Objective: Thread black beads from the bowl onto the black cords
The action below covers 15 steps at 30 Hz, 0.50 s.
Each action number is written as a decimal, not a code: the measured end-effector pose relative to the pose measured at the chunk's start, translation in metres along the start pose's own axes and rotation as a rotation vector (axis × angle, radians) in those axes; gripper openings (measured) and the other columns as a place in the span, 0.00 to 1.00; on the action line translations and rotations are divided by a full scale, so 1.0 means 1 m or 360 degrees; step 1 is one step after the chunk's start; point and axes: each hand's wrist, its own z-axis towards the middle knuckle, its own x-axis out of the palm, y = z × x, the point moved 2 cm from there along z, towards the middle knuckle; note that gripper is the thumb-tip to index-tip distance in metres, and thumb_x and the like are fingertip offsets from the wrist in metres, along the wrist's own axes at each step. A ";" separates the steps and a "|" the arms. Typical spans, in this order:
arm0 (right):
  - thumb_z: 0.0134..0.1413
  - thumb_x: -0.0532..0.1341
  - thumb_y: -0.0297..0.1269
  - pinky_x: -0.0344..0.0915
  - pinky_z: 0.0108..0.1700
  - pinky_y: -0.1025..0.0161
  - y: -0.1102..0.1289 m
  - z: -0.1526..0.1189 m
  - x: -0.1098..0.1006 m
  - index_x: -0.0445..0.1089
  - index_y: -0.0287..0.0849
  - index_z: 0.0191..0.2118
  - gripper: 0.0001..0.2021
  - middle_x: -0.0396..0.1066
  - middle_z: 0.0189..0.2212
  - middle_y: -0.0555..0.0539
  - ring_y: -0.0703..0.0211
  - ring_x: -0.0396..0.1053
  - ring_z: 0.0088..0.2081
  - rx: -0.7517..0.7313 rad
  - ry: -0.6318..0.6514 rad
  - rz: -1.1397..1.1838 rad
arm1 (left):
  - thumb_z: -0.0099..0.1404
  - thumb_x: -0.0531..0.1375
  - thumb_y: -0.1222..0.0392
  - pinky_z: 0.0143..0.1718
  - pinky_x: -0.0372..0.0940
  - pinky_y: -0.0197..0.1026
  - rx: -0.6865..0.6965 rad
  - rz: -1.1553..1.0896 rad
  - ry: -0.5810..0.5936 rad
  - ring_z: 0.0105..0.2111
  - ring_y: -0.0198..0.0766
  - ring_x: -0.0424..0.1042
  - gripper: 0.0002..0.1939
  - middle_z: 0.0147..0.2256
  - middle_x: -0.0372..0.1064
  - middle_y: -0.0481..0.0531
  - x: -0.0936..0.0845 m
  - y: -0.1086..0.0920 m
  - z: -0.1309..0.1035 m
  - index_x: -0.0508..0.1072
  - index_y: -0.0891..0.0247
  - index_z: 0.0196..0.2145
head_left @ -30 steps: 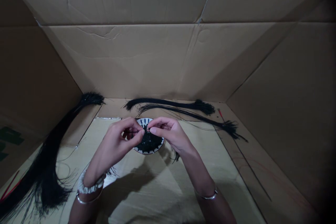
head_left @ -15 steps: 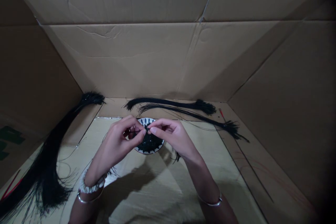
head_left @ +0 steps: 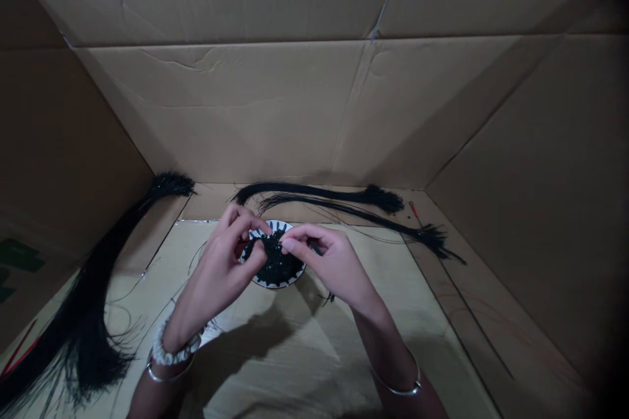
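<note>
A white bowl with dark marks round its rim [head_left: 256, 234] holds many small black pieces [head_left: 278, 265]. Over its left side is my left hand [head_left: 226, 255], thumb and index finger apart, with nothing visible between them. My right hand [head_left: 329, 258] is at the bowl's right side, thumb and index fingertips pinched together; whatever they hold is too small to make out. Behind the bowl lie two bundles of black strands, one farther back [head_left: 314, 192] and one nearer [head_left: 363, 215].
Cardboard walls [head_left: 275, 111] rise at the back and both sides. A large black strand bundle [head_left: 101, 275] lies along the left. On the right, a thin dark rod [head_left: 476, 317] lies on the cardboard, near a small red-tipped item [head_left: 413, 209].
My left thumb and index finger have parted and drawn back from my right fingertips, so more of the bowl's contents shows. My right hand has barely moved and stays pinched.
</note>
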 end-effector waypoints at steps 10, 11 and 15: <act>0.59 0.67 0.40 0.65 0.39 0.61 0.001 -0.003 -0.004 0.79 0.47 0.36 0.05 0.78 0.32 0.50 0.60 0.70 0.34 -0.0023 0.0012 0.0001 | 0.70 0.60 0.55 0.30 0.59 0.37 -0.0026 -0.0020 0.0043 0.34 0.34 0.60 0.05 0.40 0.57 0.48 0.004 0.000 0.000 0.74 0.55 0.39; 0.58 0.67 0.40 0.65 0.39 0.61 0.001 -0.003 -0.004 0.79 0.47 0.36 0.05 0.78 0.32 0.50 0.59 0.71 0.35 -0.0027 0.0013 0.0012 | 0.70 0.60 0.55 0.30 0.59 0.37 -0.0018 -0.0034 0.0044 0.34 0.34 0.61 0.05 0.39 0.57 0.48 0.004 0.000 0.000 0.75 0.55 0.39; 0.61 0.65 0.41 0.68 0.45 0.59 -0.001 0.003 -0.007 0.79 0.48 0.40 0.06 0.80 0.37 0.49 0.58 0.75 0.40 -0.0075 0.0047 0.0151 | 0.70 0.61 0.56 0.29 0.59 0.37 0.0006 -0.0079 -0.0006 0.35 0.34 0.62 0.04 0.39 0.58 0.49 0.002 0.001 0.001 0.75 0.57 0.38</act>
